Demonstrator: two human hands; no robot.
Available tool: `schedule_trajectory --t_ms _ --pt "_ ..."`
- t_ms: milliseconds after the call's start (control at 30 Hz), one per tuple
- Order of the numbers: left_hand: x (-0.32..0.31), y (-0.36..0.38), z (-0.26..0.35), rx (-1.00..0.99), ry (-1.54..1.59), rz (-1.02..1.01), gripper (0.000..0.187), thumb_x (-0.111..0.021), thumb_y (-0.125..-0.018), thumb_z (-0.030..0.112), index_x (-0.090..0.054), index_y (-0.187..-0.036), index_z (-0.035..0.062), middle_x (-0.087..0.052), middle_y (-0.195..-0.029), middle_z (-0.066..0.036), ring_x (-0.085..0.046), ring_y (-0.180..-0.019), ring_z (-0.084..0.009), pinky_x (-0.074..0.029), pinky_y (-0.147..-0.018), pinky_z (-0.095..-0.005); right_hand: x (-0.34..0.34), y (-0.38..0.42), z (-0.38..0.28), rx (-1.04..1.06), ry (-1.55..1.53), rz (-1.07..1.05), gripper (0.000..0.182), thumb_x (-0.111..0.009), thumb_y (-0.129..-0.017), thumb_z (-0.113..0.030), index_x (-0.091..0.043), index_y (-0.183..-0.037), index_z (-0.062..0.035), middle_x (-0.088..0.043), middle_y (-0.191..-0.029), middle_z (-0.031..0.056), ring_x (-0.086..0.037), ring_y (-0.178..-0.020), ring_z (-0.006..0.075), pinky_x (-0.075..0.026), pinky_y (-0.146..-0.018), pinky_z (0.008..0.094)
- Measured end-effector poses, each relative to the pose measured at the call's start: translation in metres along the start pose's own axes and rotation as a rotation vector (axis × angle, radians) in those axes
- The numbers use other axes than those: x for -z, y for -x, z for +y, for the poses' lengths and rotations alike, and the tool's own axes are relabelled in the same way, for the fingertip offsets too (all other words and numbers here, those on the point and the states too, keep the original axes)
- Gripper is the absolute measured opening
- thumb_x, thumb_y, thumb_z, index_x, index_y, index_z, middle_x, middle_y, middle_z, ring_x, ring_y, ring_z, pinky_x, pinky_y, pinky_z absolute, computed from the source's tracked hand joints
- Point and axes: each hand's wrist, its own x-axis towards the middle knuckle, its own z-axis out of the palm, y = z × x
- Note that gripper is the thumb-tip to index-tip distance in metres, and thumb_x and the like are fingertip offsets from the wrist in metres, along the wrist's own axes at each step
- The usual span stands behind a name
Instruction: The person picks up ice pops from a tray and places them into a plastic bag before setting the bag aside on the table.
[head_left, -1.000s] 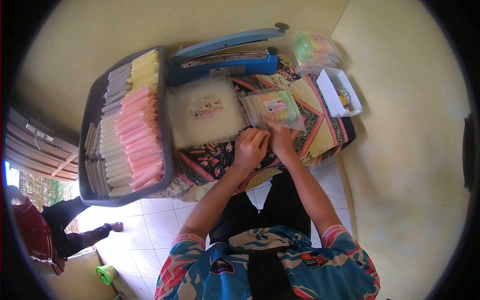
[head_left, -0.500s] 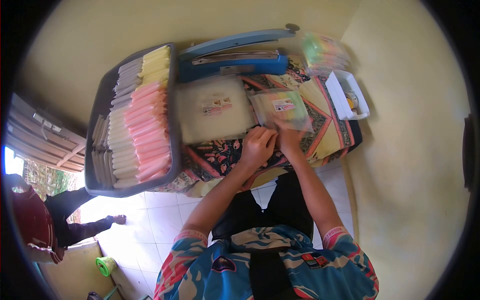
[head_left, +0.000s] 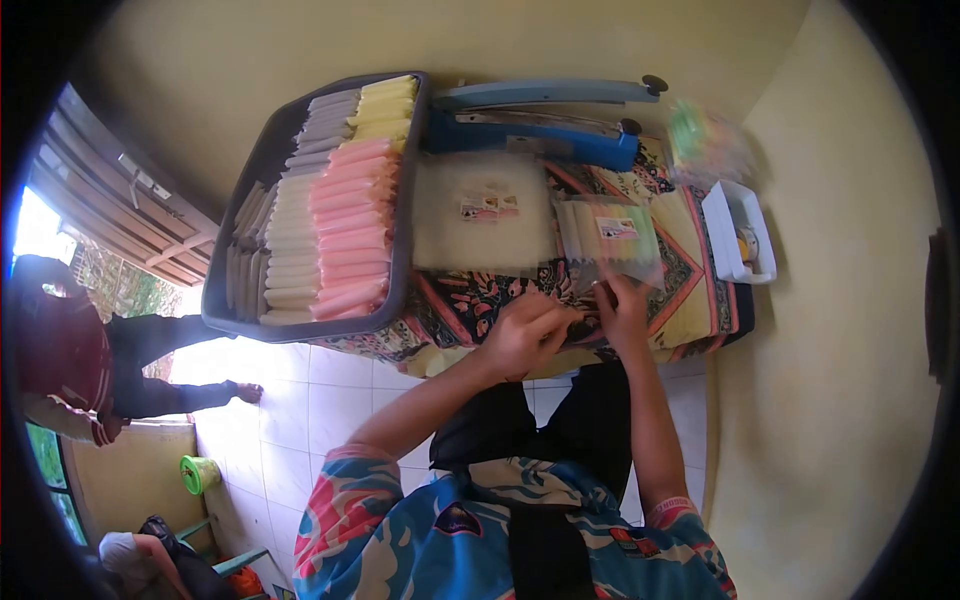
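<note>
A clear plastic packet of pastel-coloured sticks, with a printed label on it, lies on the patterned cloth. My right hand is at its near edge, thumb and fingers pinched on the plastic. Lower and to the left, apart from the packet, my left hand is closed with its fingertips together; what they hold, if anything, I cannot make out. Beyond my left hand lies a stack of clear plastic bags with small labels on top.
A dark tub holds rows of grey, white, pink and yellow filled sleeves. Behind stands a blue bag sealer. To the right are a white box and a blurred pile of colourful packets. A person stands at far left.
My left hand has drawn away from the packet, toward the left and nearer my body. My right hand stays at its near edge. The whole view has shifted as my head turned.
</note>
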Motion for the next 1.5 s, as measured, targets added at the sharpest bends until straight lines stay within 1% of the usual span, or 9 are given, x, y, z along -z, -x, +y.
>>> schedule_trajectory --t_ms 100,233,433,533,633,833,933,1333,1500 --pt "0.069 0.002 0.025 -0.199 -0.025 -0.137 0.026 -0.071 -0.069 0.0 -0.072 -0.093 0.0097 -0.064 -0.079 -0.004 -0.063 -0.068 -0.0219 -0.05 -0.061 -0.0345 -0.002 0.014 0.002 0.129 -0.197 0.21 0.037 -0.066 -0.087 0.001 -0.065 -0.124 -0.0031 -0.067 -0.102 0.0173 -0.066 -0.081 0.029 -0.052 -0.074 0.036" --pt "0.163 0.022 0.019 -0.371 -0.361 -0.016 0.031 -0.07 -0.063 0.0 -0.071 -0.092 0.0125 -0.063 -0.078 -0.002 -0.062 -0.066 -0.0185 -0.048 -0.059 -0.032 0.0 0.029 0.003 0.088 -0.243 0.29 0.027 -0.065 -0.087 0.004 -0.068 -0.113 -0.0004 -0.068 -0.104 0.0153 -0.067 -0.085 0.0267 -0.052 -0.073 0.0325" --pt "0.275 0.011 0.022 0.112 -0.757 0.113 0.014 -0.067 -0.081 -0.005 -0.064 -0.092 0.0031 -0.07 -0.088 -0.01 -0.066 -0.072 -0.0204 -0.052 -0.067 -0.0307 -0.006 0.031 0.01 0.148 -0.222 0.397 0.018 -0.063 -0.086 0.006 -0.068 -0.102 0.001 -0.069 -0.101 0.0153 -0.068 -0.089 0.0278 -0.053 -0.075 0.0326" --pt "0.321 0.003 0.0 0.548 -0.808 -0.013 0.034 -0.07 -0.082 0.001 -0.066 -0.114 0.0068 -0.069 -0.102 -0.008 -0.066 -0.087 -0.0221 -0.051 -0.079 -0.0313 -0.01 0.035 0.014 0.125 -0.24 0.399 0.018 -0.063 -0.085 0.007 -0.068 -0.102 0.0012 -0.069 -0.1 0.0152 -0.068 -0.09 0.0281 -0.053 -0.077 0.0326" --pt "0.343 -0.001 -0.022 0.747 -0.804 -0.192 0.048 -0.074 -0.08 0.007 -0.062 -0.127 0.0107 -0.063 -0.124 -0.013 -0.06 -0.114 -0.0307 -0.047 -0.1 -0.0396 -0.01 0.036 0.015 0.119 -0.27 0.412 0.018 -0.063 -0.085 0.007 -0.068 -0.101 0.0016 -0.07 -0.099 0.0151 -0.068 -0.09 0.0282 -0.053 -0.078 0.0329" --pt "0.349 -0.007 -0.05 0.851 -0.725 -0.302 0.048 -0.076 -0.077 0.007 -0.063 -0.124 0.0091 -0.065 -0.117 -0.013 -0.064 -0.103 -0.0291 -0.05 -0.092 -0.0379 -0.008 0.035 0.013 0.133 -0.272 0.42 0.016 -0.063 -0.085 0.007 -0.067 -0.099 0.0019 -0.07 -0.099 0.0151 -0.068 -0.09 0.0281 -0.053 -0.079 0.0329" --pt "0.36 0.004 -0.076 0.688 -0.794 -0.403 0.041 -0.076 -0.077 0.007 -0.066 -0.116 0.0052 -0.068 -0.109 -0.013 -0.066 -0.093 -0.0277 -0.051 -0.085 -0.0367 -0.008 0.034 0.013 0.143 -0.244 0.445 0.014 -0.063 -0.085 0.007 -0.067 -0.098 0.0017 -0.07 -0.098 0.0147 -0.068 -0.089 0.0281 -0.053 -0.078 0.033" --pt "0.375 0.018 -0.064 0.845 -0.759 -0.233 0.036 -0.072 -0.081 0.01 -0.069 -0.115 0.0001 -0.072 -0.105 -0.015 -0.068 -0.096 -0.0245 -0.052 -0.086 -0.0348 -0.009 0.036 0.011 0.115 -0.266 0.461 0.017 -0.066 -0.083 0.008 -0.068 -0.097 0.0 -0.069 -0.095 0.0135 -0.067 -0.081 0.026 -0.053 -0.068 0.0314" --pt "0.415 0.029 -0.037 0.666 -0.935 0.118 0.032 -0.071 -0.085 0.01 -0.069 -0.116 0.0015 -0.071 -0.098 -0.008 -0.061 -0.082 -0.015 -0.049 -0.077 -0.0306 -0.008 0.036 0.013 0.149 -0.272 0.468 0.019 -0.066 -0.082 0.009 -0.068 -0.099 -0.0004 -0.069 -0.094 0.0126 -0.066 -0.074 0.0226 -0.052 -0.064 0.0297"
